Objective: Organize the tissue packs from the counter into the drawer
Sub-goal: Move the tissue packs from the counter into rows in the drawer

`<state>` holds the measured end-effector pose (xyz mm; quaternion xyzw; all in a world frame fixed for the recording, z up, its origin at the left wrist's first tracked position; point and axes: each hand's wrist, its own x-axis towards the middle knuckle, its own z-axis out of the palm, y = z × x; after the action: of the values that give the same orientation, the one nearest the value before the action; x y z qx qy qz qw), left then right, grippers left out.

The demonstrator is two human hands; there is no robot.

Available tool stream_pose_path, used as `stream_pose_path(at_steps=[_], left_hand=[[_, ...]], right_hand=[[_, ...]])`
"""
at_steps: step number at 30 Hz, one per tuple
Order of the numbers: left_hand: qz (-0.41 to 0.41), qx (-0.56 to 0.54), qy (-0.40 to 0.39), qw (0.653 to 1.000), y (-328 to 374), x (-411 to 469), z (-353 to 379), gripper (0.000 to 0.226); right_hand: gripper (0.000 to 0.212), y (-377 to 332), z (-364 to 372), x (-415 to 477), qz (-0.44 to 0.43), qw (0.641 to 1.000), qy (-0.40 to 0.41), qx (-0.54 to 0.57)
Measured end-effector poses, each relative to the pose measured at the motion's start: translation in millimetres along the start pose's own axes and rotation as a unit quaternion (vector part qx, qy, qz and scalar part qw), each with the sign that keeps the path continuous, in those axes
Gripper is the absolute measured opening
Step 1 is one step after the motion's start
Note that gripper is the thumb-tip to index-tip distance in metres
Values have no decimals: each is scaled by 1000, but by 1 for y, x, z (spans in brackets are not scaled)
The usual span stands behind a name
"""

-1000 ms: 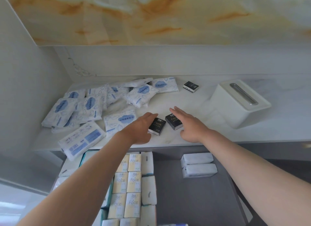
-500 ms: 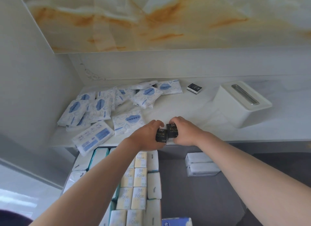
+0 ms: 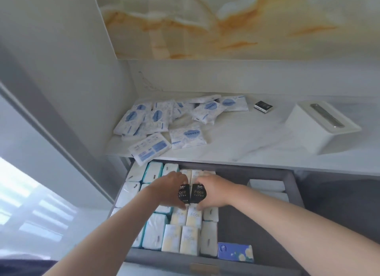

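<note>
In the head view my left hand [image 3: 166, 190] grips one black tissue pack [image 3: 183, 194] and my right hand [image 3: 213, 191] grips a second black pack [image 3: 198, 193] — both touching, side by side, over the open drawer [image 3: 292, 177] at lower centre. On the table [image 3: 246, 144] above, white-blue packs [image 3: 164, 119] lie heaped at left.

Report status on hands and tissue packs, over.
Left hand grips first black pack; right hand grips second black pack. Both over yellow packs in drawer. Third black pack on counter. Nothing blocking.

Soft daylight enters from the lower left, shadows faint, slight overall blur, wide-angle bending towards the edges
</note>
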<state>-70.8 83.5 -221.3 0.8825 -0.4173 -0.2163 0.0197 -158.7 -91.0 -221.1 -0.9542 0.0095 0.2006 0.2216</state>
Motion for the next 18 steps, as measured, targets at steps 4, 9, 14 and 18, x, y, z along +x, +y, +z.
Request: stream_pose_path(at_steps=[4,9,14,18], left_hand=[[-6,12,-28,1000,-6,-14,16,79],[-9,23,-51,998,-11,-17,16,60],[-8,38,-85,996,-8,-18,12,57],[-7,29,-86,996,-6,-17,11,56]], right_hand=[[70,-7,25,-3,55,998,-38,21],[63,-14,23,-5,108,986,-32,126],[35,-21,33,-14,74,991,-64,88],[24,-21,32,-16,57,992,-67,86]])
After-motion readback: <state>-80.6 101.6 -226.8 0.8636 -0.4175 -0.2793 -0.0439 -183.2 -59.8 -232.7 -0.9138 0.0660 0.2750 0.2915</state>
